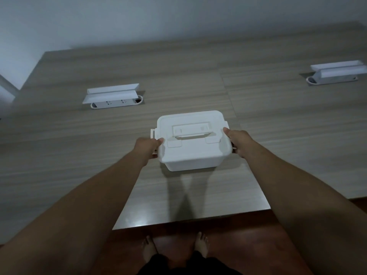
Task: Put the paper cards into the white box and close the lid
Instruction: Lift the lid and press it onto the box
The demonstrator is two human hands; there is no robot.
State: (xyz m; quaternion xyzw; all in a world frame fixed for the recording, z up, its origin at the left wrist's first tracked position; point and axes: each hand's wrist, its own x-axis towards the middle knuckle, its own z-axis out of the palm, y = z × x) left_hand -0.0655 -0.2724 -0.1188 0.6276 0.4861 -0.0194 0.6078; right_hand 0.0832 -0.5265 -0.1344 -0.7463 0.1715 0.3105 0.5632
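Observation:
The white box [193,155] sits on the wooden table, near the middle of the view, with its lid [190,133] down and the flat handle folded on top. My left hand [148,146] grips the box's left side at the latch, thumb on the lid's edge. My right hand [238,140] grips the right side the same way, thumb on the lid's corner. No paper cards are visible anywhere; the box's inside is hidden by the lid.
Two open socket hatches with raised white flaps are set into the table [198,195]: one at the back left [113,96], one at the far right [337,73]. The table's front edge runs just below the box, with reddish floor and bare feet beneath.

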